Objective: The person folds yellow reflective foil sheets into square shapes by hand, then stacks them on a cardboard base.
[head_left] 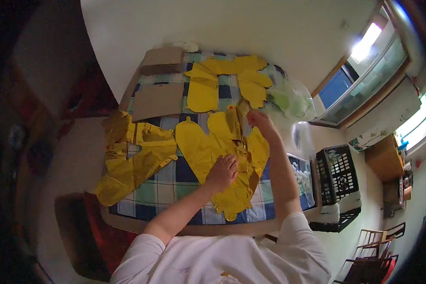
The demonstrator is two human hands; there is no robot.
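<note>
A flat, uninflated yellow-gold foil balloon [194,144] lies in front of me on the checked tablecloth. Creased folds run down its middle and right side. My left hand [224,171] rests on the foil with its fingers laid down on it. Farther up, my right hand [257,118] is closed at the balloon's upper edge, pinching a folded part of the foil. The fingertips there are partly hidden. To the left spreads another crinkled gold foil balloon [151,151]. Behind, at the far side, a third yellow foil balloon [203,90] lies flat.
Brown cardboard pieces [157,102] lie at the table's left rear. Clear plastic bags [293,102] sit along the right rear. A black crate [337,175] stands beyond the right edge, with chairs [371,258] lower right. A pale wall [222,28] rises behind the table.
</note>
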